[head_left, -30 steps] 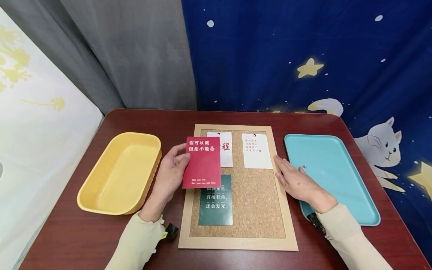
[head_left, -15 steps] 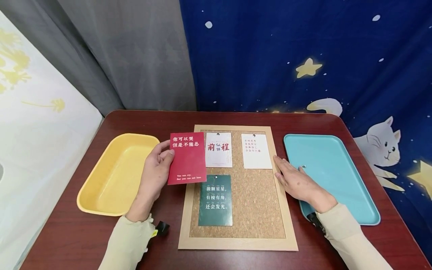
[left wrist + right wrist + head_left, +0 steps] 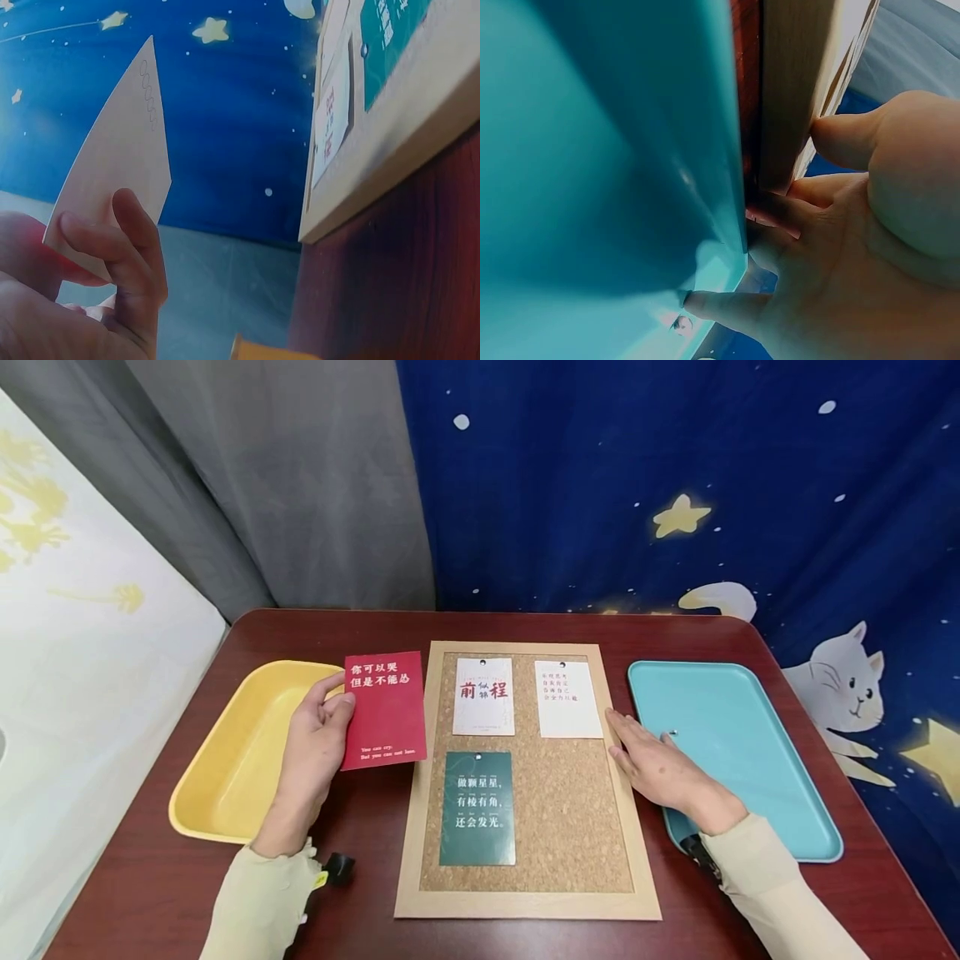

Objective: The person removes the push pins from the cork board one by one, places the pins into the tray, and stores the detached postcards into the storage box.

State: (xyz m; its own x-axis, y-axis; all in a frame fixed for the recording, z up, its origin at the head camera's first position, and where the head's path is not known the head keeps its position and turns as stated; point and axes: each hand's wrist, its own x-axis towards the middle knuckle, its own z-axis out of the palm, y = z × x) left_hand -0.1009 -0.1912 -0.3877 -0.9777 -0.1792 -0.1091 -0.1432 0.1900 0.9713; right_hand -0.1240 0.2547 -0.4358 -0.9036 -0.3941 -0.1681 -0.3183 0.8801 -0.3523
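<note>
My left hand (image 3: 313,743) pinches a red card (image 3: 385,714) by its left edge, between the yellow basin and the corkboard (image 3: 570,810). The left wrist view shows the card's pale back (image 3: 124,157) with fingers (image 3: 131,247) behind it. On the board, a white card with red characters (image 3: 483,714) is pinned at upper left, a plain white card (image 3: 568,714) at upper right and a dark green card (image 3: 477,843) at lower left. My right hand (image 3: 663,768) rests with relaxed fingers against the board's right frame, partly over the blue tray.
A yellow basin (image 3: 240,760) stands on the left of the dark red table (image 3: 150,885). On the right lies the blue tray (image 3: 757,760), with a small shiny pin (image 3: 672,732) near its left edge. Curtains hang behind the table.
The red card, held in my left hand, has moved left off the corkboard, uncovering the upper-left white card and the top of the green card. My right hand stays in place.
</note>
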